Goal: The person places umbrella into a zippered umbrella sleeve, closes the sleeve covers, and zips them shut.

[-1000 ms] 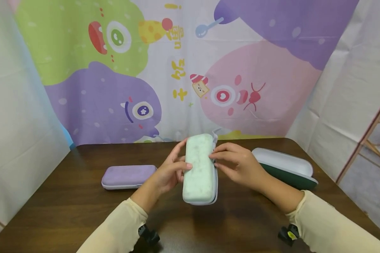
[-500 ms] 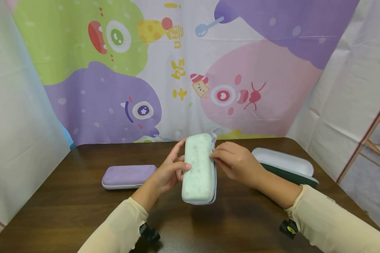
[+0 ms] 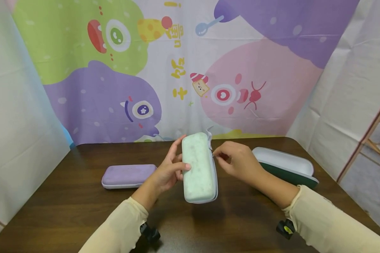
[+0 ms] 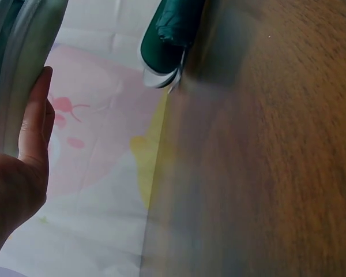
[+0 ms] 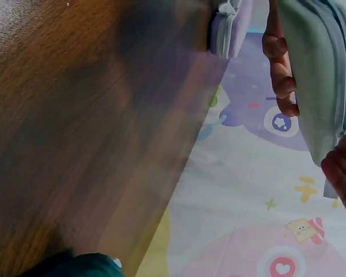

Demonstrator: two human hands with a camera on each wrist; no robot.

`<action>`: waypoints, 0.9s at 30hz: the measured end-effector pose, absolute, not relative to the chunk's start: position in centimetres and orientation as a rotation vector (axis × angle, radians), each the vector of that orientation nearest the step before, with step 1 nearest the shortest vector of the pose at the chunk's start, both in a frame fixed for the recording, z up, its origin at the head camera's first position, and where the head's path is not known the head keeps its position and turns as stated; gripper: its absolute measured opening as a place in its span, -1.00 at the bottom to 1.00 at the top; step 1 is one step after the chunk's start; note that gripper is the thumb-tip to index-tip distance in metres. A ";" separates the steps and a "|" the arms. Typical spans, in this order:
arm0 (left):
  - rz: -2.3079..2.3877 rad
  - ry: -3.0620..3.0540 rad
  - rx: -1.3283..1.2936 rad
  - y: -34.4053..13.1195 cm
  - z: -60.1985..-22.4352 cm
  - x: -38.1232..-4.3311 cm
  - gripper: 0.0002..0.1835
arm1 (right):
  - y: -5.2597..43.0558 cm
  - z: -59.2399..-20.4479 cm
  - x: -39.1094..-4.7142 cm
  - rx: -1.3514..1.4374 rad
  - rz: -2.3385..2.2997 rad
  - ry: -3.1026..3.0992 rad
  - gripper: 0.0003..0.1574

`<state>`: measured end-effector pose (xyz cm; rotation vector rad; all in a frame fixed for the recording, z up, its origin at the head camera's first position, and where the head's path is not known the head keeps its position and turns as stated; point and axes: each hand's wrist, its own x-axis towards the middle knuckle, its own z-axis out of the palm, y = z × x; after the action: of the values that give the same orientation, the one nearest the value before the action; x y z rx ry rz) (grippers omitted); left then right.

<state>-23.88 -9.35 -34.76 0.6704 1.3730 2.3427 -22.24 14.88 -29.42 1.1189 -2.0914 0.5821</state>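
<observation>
My left hand (image 3: 168,171) grips a pale mint-green zip case (image 3: 198,168) above the table, fingers behind it and thumb on its front face. The case stands nearly upright, tilted slightly. Along its right side runs a light grey zipper (image 5: 341,75), with a dark gap along part of the seam in both wrist views. At the upper part of that side, my right hand (image 3: 239,160) pinches the zipper pull (image 3: 213,155) between thumb and forefinger. A grey loop (image 3: 209,135) sticks up from the case's top corner. What is inside the case is hidden.
A closed lilac case (image 3: 128,175) lies on the brown table (image 3: 82,211) at the left. To the right, an open dark green case (image 3: 285,167) with pale lining stands partly behind the right forearm; a dark green fabric roll (image 4: 181,23) shows there. A cartoon cloth hangs behind.
The right fingers have come together at the zipper and drawn slightly away from the case's edge. The mint case has tilted a little to the left at the top.
</observation>
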 end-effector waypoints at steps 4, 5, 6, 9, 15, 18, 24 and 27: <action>2.354 1.393 0.667 -9.3 -35.0 -23.9 0.10 | 14.7 -29.5 -22.1 1.081 0.570 -2.129 -0.82; 2.359 1.397 0.668 -9.3 -35.0 -23.9 0.10 | 14.7 -29.6 -22.1 1.077 0.571 -2.127 -0.82; 2.364 1.401 0.668 -9.3 -35.0 -23.9 0.09 | 14.7 -29.6 -22.1 1.077 0.574 -2.122 -0.82; 2.381 1.414 0.675 -9.3 -35.0 -23.9 0.08 | 14.7 -29.8 -22.0 1.092 0.589 -2.106 -0.80; 2.452 1.424 0.624 -9.3 -35.0 -24.1 0.04 | 14.7 -30.5 -21.9 1.147 0.621 -2.084 -0.78; 2.508 1.423 0.559 -9.3 -35.1 -24.2 0.02 | 14.7 -30.9 -21.7 1.167 0.635 -2.079 -0.78; 2.590 1.427 0.469 -9.4 -34.9 -24.4 0.05 | 14.8 -31.0 -21.6 1.162 0.644 -2.086 -0.76; 2.602 1.429 0.451 -9.4 -34.9 -24.4 0.05 | 14.8 -31.0 -21.5 1.157 0.643 -2.091 -0.75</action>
<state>-24.38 -9.38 -34.91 0.4511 1.4288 2.6020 -21.55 14.80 -31.03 1.1575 -2.0906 0.6432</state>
